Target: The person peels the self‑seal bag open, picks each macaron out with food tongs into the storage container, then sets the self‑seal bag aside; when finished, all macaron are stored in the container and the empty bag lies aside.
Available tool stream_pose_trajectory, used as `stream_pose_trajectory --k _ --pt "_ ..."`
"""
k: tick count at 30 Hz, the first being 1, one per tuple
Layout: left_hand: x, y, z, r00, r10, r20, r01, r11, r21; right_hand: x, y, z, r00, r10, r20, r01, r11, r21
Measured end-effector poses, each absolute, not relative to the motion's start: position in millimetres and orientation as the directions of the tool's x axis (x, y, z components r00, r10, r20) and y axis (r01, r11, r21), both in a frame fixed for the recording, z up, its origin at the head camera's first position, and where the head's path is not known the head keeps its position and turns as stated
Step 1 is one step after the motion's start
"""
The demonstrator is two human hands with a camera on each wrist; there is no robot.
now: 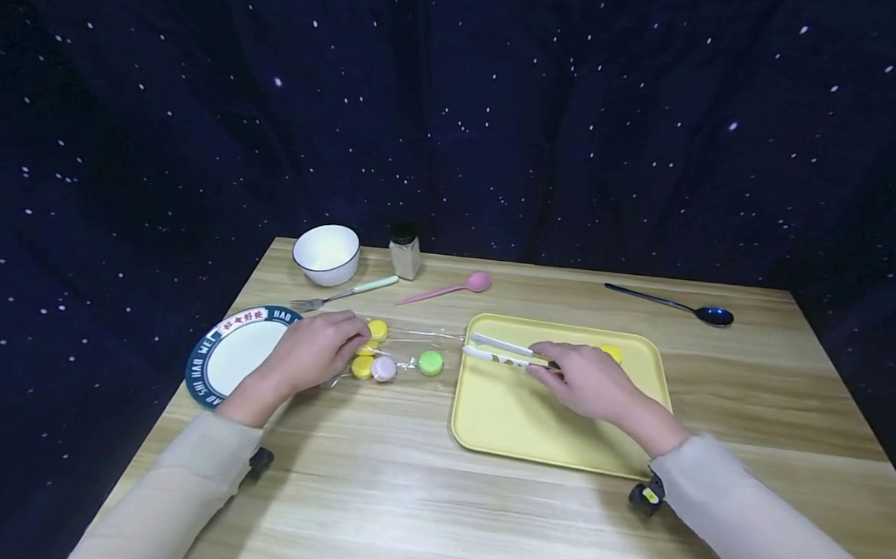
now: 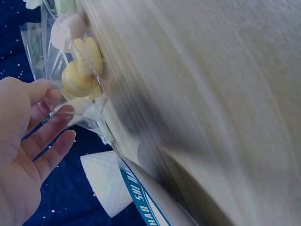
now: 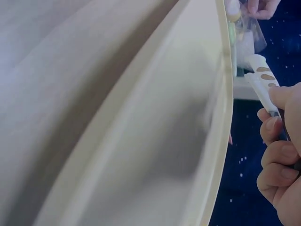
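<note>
My left hand (image 1: 315, 350) pinches the end of a clear plastic bag (image 1: 408, 341) between thumb and fingers. Inside the bag lie several yellow macarons (image 1: 377, 331), a lilac one (image 1: 383, 368) and, toward the right, a green one (image 1: 431, 362). My right hand (image 1: 589, 382) grips tongs (image 1: 493, 356) with white, spotted arms. Their tips are apart and point left, over the left rim of a yellow tray (image 1: 531, 429), close to the bag's right end. Nothing shows between the tips. Behind the right hand, another yellow macaron (image 1: 612, 353) lies on the tray, partly hidden.
A blue-rimmed plate (image 1: 206, 361) is partly under my left forearm. Farther back are a white bowl (image 1: 327, 253), a fork (image 1: 365, 287), a dark-lidded jar (image 1: 405, 257) and a pink spoon (image 1: 447, 289). A dark blue spoon (image 1: 680, 305) lies behind the tray.
</note>
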State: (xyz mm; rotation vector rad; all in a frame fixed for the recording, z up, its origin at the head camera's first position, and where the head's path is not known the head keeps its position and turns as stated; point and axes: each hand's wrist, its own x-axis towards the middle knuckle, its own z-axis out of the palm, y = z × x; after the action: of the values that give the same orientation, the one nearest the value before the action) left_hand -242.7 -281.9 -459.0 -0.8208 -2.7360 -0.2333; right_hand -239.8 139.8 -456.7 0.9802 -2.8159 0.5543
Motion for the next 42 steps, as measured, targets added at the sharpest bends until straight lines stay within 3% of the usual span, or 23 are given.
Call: stream_pose_trajectory --k 16,26,42 --pt "-241 -284 -456 -0.8 0.517 0.303 0.568 0.816 0.109 -260 105 -465 -0.692 -0.715 0.104 -0.705 0.636 -0.314" --pt "-240 -283 -457 -0.805 0.517 0.291 0.563 0.82 0.102 -267 93 -471 -0.647 -0.754 0.113 -0.741 0.587 -0.325" --pt "-241 -285 -459 -0.804 0.515 0.297 0.564 0.819 0.104 -252 142 -458 -0.754 -0.629 0.193 -0.654 0.689 -0.312"
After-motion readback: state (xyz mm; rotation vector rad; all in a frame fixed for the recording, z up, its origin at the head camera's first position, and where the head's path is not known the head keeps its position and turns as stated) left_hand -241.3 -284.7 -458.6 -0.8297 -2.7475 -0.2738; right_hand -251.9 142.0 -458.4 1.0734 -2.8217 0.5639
